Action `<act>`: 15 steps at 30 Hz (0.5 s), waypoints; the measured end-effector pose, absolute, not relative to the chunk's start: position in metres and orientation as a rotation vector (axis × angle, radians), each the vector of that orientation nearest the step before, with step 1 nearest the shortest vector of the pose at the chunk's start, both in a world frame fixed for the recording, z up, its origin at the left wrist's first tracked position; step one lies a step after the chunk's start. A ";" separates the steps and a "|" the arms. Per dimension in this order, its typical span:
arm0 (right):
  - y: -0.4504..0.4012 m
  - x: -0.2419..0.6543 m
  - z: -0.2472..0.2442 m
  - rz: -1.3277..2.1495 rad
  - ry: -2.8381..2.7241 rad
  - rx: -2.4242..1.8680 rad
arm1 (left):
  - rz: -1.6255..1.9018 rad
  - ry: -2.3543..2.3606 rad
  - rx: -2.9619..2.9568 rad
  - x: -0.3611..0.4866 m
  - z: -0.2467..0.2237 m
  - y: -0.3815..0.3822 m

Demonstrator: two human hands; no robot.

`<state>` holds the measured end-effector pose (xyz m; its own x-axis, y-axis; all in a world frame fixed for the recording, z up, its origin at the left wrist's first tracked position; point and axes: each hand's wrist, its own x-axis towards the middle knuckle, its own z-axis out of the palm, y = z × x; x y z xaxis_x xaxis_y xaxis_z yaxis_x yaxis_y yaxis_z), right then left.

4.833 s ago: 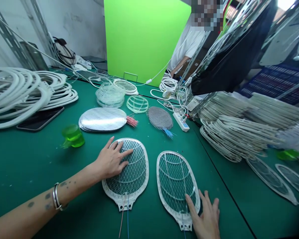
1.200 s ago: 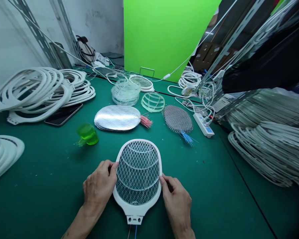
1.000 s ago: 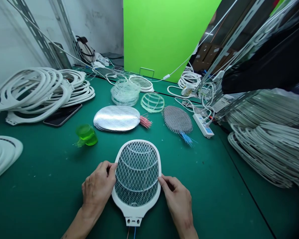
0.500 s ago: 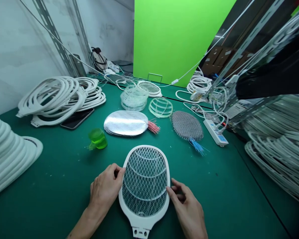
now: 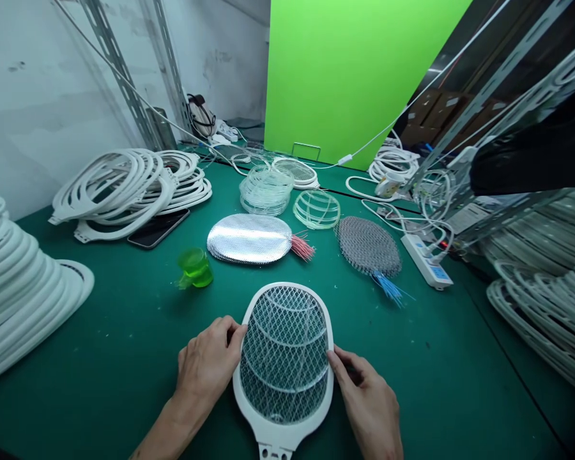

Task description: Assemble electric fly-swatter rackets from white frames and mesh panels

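Observation:
An electric fly swatter head (image 5: 283,364) lies on the green mat, with a white oval frame, layered wire mesh and a handle stub at the bottom edge of the view. My left hand (image 5: 208,364) grips its left rim, with the fingertips curled over the edge. On the opposite rim my right hand (image 5: 367,402) holds on, with the fingers pressed against the frame. Beyond the frame sit a silver mesh pad with pink wires (image 5: 249,238), a grey mesh with blue wires (image 5: 368,246) and a green translucent plastic piece (image 5: 195,268).
Clear plastic rings (image 5: 266,190) and a clear wire dome (image 5: 316,209) stand farther back. White frames are heaped at left (image 5: 124,191) and right (image 5: 536,319), with a stack at far left (image 5: 23,287). A phone (image 5: 158,229) and a power strip (image 5: 426,260) lie on the mat.
Two swatter frames lay apart at first, and now one lies between my hands. Over the last second, my hands have held it while the view drifted and it slid slightly toward me.

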<state>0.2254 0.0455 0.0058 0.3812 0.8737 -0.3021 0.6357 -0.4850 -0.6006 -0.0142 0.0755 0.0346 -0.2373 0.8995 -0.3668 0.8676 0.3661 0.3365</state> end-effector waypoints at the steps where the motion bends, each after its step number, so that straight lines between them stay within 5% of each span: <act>1: 0.045 0.225 0.005 0.801 -1.333 -2.251 | 0.085 2.136 1.523 -0.014 0.035 0.076; 15: 0.052 0.233 0.002 0.859 -1.353 -2.124 | 0.181 2.164 1.419 -0.011 0.026 0.090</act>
